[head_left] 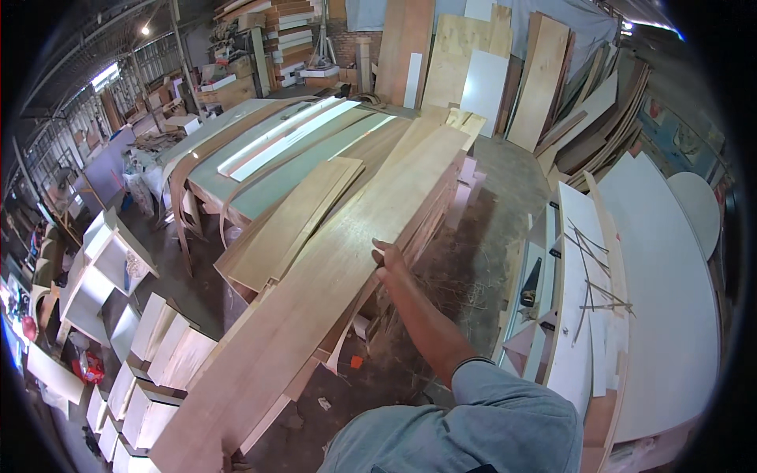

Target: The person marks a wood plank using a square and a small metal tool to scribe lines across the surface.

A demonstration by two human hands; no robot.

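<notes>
A long, pale brown wooden board (pixel 315 268) slants from the bottom of the view up toward the far stack, lying over other boards. My right hand (pixel 388 258) grips its right edge about midway, thumb side on top and the other fingers partly hidden by the edge. At the near end, cut off by the lower border, a small part of my left hand (pixel 235 461) shows at the board's edge, its fingers closed there and mostly hidden. Beside the long board, to its left, rest shorter wooden panels (pixel 303 217).
A broad greenish table (pixel 276 185) bears white and brown strips. White box-like pieces (pixel 162 347) stand at left. On the right, white panels (pixel 662 292) lie near a handsaw (pixel 531 282) and thin sticks (pixel 587 276). Sheets (pixel 540 79) lean at the back; scraps litter the floor (pixel 465 276).
</notes>
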